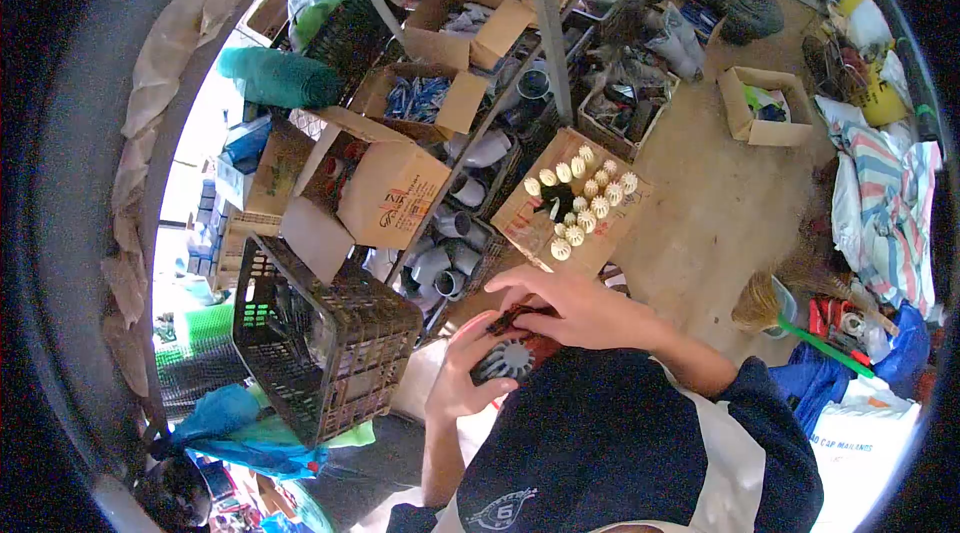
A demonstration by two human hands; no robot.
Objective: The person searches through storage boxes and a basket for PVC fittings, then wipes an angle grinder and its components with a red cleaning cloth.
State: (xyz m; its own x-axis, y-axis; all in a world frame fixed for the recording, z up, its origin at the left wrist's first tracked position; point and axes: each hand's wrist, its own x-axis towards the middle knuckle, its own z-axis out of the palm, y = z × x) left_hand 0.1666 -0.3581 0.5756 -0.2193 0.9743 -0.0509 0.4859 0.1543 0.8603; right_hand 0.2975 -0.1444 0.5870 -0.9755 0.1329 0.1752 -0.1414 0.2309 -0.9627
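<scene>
My left hand [462, 373] is wrapped round a dark grey ribbed round piece [503, 361], held close to my chest. Fingers of my right hand [565, 305] are bent over a small dark piece [518, 317] at the top of it, its details too small to tell. Just beyond my hands lies a cardboard box [522, 223] with several cream ribbed round pieces [588, 221] in rows on its top. Among them sits a small black heap [556, 201].
To the left stands a black plastic crate [375, 358]. Shelves hold an open carton [395, 195], a carton of blue packets [418, 98] and grey pipe fittings [450, 253]. A broom [760, 303] and another open carton [768, 133] are on the right.
</scene>
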